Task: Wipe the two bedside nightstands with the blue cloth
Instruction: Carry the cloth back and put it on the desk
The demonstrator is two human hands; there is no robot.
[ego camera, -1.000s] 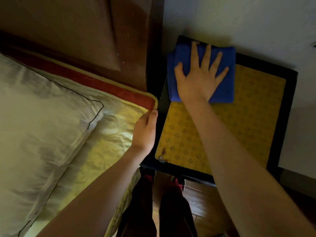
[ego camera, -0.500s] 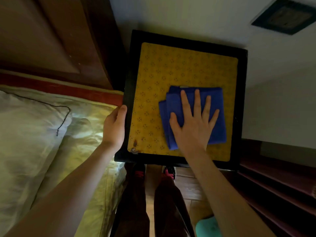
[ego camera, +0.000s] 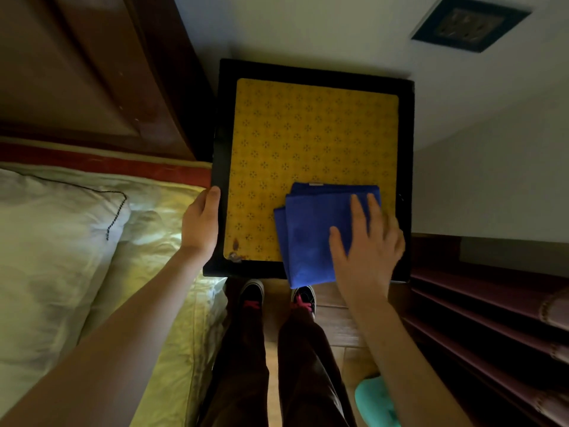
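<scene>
At the front right corner of the nightstand (ego camera: 308, 70), pressing the right hand (ego camera: 366, 251) flat on the folded blue cloth (ego camera: 308, 235), with fingers (ego camera: 357, 211) straight and slightly spread, curling round nothing. Covering only the right part of the cloth, leaving its left folds bare. Lying on the yellow patterned mat (ego camera: 308, 134) inside the black rim, and overhanging the nightstand's front edge a little at the near end.

Clasping the left edge of the nightstand, near the front left corner, with the left hand (ego camera: 200, 226). Resting the thumb (ego camera: 213, 194) on top of the black rim and hiding the other fingers down the side, so not telling how far curled.

Standing just in front of the nightstand in dark trousers and black shoes (ego camera: 252, 292) with pink laces, on a wooden floor (ego camera: 329, 315).

Just beside the left edge, a bed with a white pillow (ego camera: 46, 241), a yellow sheet (ego camera: 160, 272) and a dark wooden headboard (ego camera: 92, 72). Beyond the back edge, a pale wall carrying a dark-framed socket plate (ego camera: 468, 23). Beside the right edge and lower down, dark reddish shelves (ego camera: 492, 318). Near the bottom, a teal thing (ego camera: 372, 399), too cut off for naming.
</scene>
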